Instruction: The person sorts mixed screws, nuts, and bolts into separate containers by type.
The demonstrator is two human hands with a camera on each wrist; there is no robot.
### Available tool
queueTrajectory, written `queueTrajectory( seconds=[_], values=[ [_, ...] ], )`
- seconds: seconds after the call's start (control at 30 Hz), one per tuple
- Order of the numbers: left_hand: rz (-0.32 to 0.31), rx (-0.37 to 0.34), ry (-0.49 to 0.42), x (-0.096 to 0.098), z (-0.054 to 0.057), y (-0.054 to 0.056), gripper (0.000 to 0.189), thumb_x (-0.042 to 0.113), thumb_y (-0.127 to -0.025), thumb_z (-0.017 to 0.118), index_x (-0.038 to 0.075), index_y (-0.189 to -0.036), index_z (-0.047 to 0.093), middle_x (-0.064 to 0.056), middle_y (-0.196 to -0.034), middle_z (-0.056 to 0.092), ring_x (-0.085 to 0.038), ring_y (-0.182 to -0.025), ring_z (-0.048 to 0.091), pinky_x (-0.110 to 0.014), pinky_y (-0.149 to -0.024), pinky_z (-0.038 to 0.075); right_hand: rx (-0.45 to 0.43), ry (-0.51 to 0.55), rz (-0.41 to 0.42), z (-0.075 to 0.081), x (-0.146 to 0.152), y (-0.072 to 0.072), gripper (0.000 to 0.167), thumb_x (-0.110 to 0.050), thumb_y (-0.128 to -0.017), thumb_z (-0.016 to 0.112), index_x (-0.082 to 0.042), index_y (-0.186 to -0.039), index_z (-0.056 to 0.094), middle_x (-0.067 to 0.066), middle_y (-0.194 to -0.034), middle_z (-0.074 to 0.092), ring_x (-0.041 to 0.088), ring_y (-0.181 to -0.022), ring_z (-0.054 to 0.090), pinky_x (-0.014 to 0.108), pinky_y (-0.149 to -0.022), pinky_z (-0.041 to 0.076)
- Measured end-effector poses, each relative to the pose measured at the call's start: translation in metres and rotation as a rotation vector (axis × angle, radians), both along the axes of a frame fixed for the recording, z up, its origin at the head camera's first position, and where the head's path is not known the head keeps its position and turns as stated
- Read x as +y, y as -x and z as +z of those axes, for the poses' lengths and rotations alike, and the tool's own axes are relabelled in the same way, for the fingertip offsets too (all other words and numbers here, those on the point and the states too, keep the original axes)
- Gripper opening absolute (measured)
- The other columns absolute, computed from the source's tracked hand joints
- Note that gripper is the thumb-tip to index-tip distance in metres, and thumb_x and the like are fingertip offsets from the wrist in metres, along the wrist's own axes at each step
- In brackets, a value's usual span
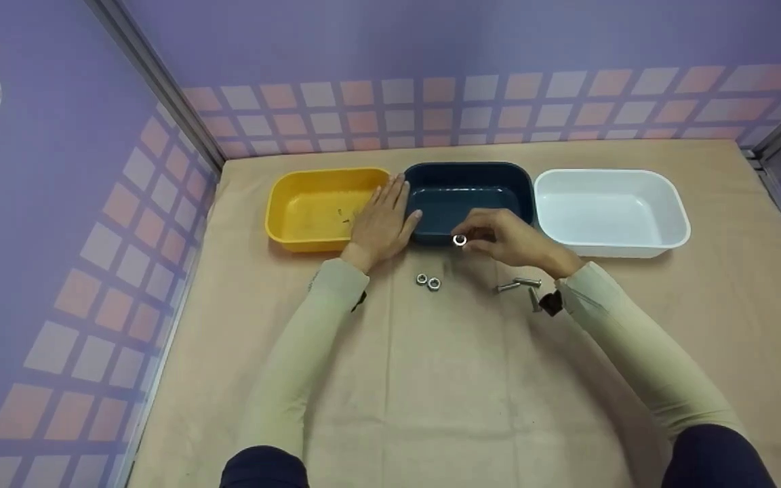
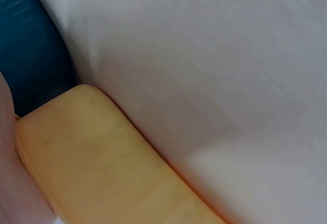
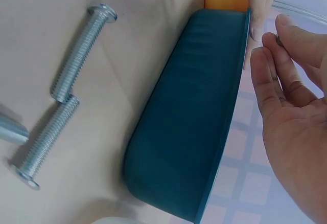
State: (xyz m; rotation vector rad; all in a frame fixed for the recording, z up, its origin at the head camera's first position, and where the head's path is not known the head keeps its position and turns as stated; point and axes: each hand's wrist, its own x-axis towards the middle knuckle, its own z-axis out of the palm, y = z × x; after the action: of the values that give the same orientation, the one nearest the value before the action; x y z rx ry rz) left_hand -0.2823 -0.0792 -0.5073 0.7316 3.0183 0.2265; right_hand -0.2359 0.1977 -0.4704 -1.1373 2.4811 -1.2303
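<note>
My right hand (image 1: 509, 237) pinches a shiny metal nut (image 1: 459, 240) between thumb and fingertips, over the front edge of the dark blue bin (image 1: 448, 215). In the right wrist view the fingers mostly hide that nut. My left hand (image 1: 380, 220) rests with straight fingers across the adjoining edges of the yellow bin (image 1: 309, 242) and the dark blue one. Two more nuts (image 1: 434, 285) lie close together on the cloth in front of the bins. Three bolts (image 1: 527, 282) lie to their right, below my right wrist; their threads show plainly in the right wrist view.
To the right of the dark blue bin stands a white bin (image 1: 607, 224). A few tiny dark bits lie in the yellow bin. Beige cloth (image 1: 445, 386) covers the table, with purple panels (image 1: 431, 41) behind it and at the sides.
</note>
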Motion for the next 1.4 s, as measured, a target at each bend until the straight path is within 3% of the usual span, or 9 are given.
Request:
queueTrajectory(
  seconds=[0.17, 0.53, 1.0, 1.4],
  values=[
    [0.004, -0.009, 0.003, 0.001, -0.001, 0.0, 0.074, 0.05, -0.116, 0.023, 0.001, -0.17, 0.014, -0.014, -0.181, 0.007, -0.027, -0.168, 0.006, -0.042, -0.137, 0.004, -0.021, 0.014, -0.008, 0.002, -0.001, 0.005, 0.028, 0.003, -0.097, 0.074, 0.001, -0.125, 0.076, 0.016, -0.113, 0.073, 0.029, -0.106, 0.071, 0.049, -0.1, 0.061],
    [-0.003, 0.005, -0.002, 0.0, 0.002, -0.003, 0.073, 0.049, -0.116, 0.023, 0.0, -0.17, 0.014, -0.015, -0.18, 0.007, -0.029, -0.168, 0.009, -0.044, -0.137, 0.007, -0.012, 0.01, -0.072, 0.002, -0.004, 0.016, 0.026, 0.0, -0.097, 0.076, 0.0, -0.123, 0.077, 0.013, -0.109, 0.074, 0.024, -0.101, 0.071, 0.045, -0.095, 0.061],
    [-0.003, -0.006, 0.001, -0.001, 0.001, 0.0, 0.074, 0.051, -0.116, 0.022, 0.001, -0.171, 0.012, -0.013, -0.181, 0.006, -0.027, -0.168, 0.006, -0.043, -0.137, 0.005, -0.013, 0.038, -0.126, -0.004, -0.004, 0.031, 0.028, 0.0, -0.096, 0.077, 0.005, -0.124, 0.075, 0.017, -0.115, 0.075, 0.032, -0.104, 0.073, 0.049, -0.098, 0.06],
    [-0.001, -0.012, -0.007, -0.001, 0.0, -0.001, 0.075, 0.051, -0.116, 0.022, 0.001, -0.17, 0.011, -0.014, -0.181, 0.004, -0.027, -0.168, 0.005, -0.041, -0.137, 0.003, 0.026, 0.02, -0.255, -0.017, -0.007, 0.044, 0.025, 0.001, -0.099, 0.073, 0.005, -0.123, 0.075, 0.018, -0.111, 0.071, 0.029, -0.101, 0.071, 0.048, -0.097, 0.061]
  ],
)
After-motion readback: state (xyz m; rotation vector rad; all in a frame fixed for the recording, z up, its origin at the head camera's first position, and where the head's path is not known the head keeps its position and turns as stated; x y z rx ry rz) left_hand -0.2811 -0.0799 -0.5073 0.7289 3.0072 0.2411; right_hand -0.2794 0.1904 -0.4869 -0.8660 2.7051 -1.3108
